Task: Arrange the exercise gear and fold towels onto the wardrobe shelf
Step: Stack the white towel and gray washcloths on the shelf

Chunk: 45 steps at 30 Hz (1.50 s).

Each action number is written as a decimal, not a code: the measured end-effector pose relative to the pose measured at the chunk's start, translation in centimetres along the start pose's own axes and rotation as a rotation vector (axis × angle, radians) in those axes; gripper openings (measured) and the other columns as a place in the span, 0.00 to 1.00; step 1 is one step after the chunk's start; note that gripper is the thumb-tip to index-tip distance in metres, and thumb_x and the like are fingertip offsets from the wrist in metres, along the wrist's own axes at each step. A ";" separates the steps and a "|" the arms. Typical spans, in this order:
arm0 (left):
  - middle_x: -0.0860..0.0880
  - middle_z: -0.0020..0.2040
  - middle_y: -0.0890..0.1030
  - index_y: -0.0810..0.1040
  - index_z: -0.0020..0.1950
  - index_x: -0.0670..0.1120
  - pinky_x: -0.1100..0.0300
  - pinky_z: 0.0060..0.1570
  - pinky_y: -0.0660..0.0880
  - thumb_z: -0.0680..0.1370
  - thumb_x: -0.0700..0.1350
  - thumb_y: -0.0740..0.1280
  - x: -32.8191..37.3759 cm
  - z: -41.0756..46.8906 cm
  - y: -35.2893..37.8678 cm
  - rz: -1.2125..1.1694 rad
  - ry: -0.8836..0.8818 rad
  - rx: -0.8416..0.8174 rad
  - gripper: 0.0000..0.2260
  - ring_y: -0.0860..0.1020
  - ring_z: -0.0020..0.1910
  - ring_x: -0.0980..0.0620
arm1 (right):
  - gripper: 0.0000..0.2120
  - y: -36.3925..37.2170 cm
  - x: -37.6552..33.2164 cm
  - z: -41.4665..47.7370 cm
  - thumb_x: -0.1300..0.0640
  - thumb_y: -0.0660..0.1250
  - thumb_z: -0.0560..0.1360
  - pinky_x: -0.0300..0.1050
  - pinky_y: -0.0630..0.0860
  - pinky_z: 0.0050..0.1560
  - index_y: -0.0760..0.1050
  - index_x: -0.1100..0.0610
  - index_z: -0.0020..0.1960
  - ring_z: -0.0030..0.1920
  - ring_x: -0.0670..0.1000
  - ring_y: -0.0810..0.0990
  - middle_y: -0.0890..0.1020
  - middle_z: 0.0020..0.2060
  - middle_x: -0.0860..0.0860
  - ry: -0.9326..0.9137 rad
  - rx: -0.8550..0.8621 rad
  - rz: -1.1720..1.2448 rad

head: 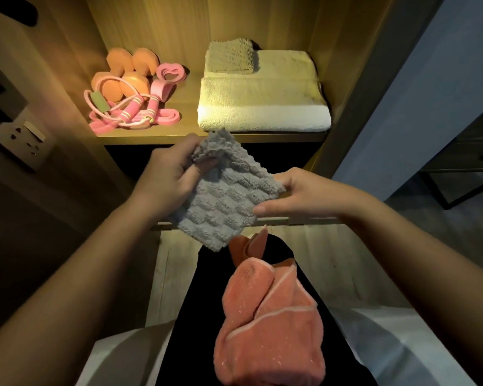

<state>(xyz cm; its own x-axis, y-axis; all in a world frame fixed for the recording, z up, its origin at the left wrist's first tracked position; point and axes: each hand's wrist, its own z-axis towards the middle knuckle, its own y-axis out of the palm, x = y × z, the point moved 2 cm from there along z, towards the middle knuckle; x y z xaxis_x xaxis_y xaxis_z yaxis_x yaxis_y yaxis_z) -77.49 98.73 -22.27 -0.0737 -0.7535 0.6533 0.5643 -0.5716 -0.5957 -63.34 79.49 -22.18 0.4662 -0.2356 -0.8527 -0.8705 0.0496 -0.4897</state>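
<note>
1. The exercise gear (129,93) is gathered on the wardrobe shelf (187,107) beyond the left hand (168,176); that part is judged done.
2. Beyond the right hand (299,196), a cream towel (262,107) lies folded there, a small folded towel (230,55) stacked on it.
3. The grey towel (223,199) is held between the hands: its bunched corner is gripped by the left, its edge pinched by the right; folding is judged unfinished.
4. A coral towel (268,316) is left crumpled below the hands, unfolded.
</note>
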 end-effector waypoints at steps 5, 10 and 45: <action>0.54 0.35 0.78 0.75 0.52 0.55 0.63 0.31 0.65 0.78 0.54 0.64 -0.1 -0.5 1.6 -0.042 -0.082 0.074 0.06 0.71 0.31 0.59 | 0.06 -0.3 1.1 0.5 0.50 0.73 0.73 0.47 0.80 0.53 0.82 0.51 0.47 0.46 0.44 0.83 0.85 0.42 0.44 -0.066 0.173 0.010; 0.52 0.39 0.79 0.76 0.52 0.47 0.62 0.35 0.69 0.78 0.54 0.65 0.3 0.1 1.7 -0.128 -0.154 0.192 0.11 0.74 0.36 0.60 | 0.19 1.1 2.5 1.0 0.54 0.72 0.71 0.40 0.78 0.34 0.72 0.53 0.60 0.38 0.46 0.83 0.84 0.44 0.49 -0.072 0.495 0.944; 0.48 0.39 0.75 0.69 0.47 0.45 0.59 0.27 0.68 0.83 0.48 0.55 -12.3 22.0 10.1 0.011 -0.708 0.194 0.10 0.75 0.31 0.50 | 0.10 -14.4 8.3 19.7 0.50 0.53 0.83 0.49 0.68 0.39 0.66 0.56 0.51 0.43 0.56 0.73 0.74 0.39 0.51 0.236 1.028 0.049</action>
<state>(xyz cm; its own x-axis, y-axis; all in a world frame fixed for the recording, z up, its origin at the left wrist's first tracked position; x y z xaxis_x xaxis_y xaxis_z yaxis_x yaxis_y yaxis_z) -52.77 109.41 -26.05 0.4447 -0.3313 0.8322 0.7019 -0.4483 -0.5535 -43.83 95.92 -25.82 0.2961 -0.3883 -0.8726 -0.2834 0.8368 -0.4685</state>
